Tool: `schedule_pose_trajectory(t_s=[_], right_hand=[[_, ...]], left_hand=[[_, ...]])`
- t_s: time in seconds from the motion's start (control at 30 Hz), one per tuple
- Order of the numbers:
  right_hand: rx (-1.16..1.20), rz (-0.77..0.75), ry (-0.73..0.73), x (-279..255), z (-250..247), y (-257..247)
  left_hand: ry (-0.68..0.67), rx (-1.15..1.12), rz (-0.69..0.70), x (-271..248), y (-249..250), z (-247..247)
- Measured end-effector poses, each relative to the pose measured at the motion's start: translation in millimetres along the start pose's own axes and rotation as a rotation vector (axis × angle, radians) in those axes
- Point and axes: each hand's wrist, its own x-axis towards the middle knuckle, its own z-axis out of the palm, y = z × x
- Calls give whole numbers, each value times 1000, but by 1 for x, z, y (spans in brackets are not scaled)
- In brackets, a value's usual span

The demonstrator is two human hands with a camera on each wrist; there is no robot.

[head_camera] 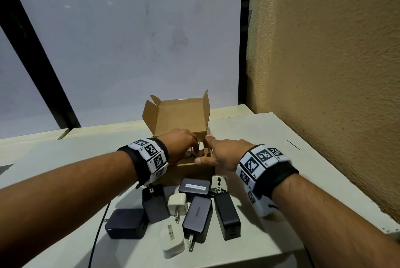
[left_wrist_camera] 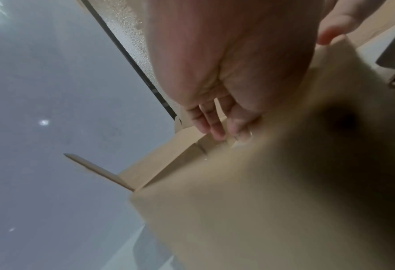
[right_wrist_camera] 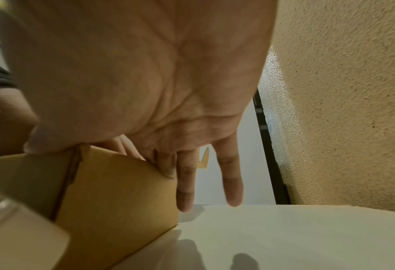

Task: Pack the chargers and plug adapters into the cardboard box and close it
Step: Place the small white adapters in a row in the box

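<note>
A person's left hand (head_camera: 184,145) reached into the open cardboard box (head_camera: 181,116) on the tabletop (head_camera: 270,138), fingers closed around a white charger (head_camera: 200,146). The right hand (head_camera: 223,153), fingers straight, steadied the box's right wall. Seven chargers and adapters (head_camera: 197,213) lay nearer.

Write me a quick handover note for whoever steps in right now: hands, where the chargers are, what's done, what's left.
Left hand: inside the open cardboard box, fingers curled around a white charger.
Right hand: fingers straight, steadying the box at its right front corner, thumb on the front rim; it holds nothing.
Done: box lid up, at least one white piece going in; what else is inside is hidden.
Left: eight pieces lie on the table in front of the box, among them the white travel adapter, two small white plugs and five dark chargers. Pack them, then close the lid.
</note>
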Motion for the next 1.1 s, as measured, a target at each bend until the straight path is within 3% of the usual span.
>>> schedule_pose_trajectory(t_s=[0.23,0.43,0.73,1.1], right_hand=[[-5,5,-11,1,0,-1],[8,16,-42,-1,-3,-3],[-12,42,-65,-5,-6,-8],[-25,73,-109,-5,-10,-11]], left_hand=[[10,66,10,-2,-1,1],[111,-123,-102,-18,-9,-13],[-219,-197,-237,-53,-21,-3],[-204,-212,-232,-54,-23,-1]])
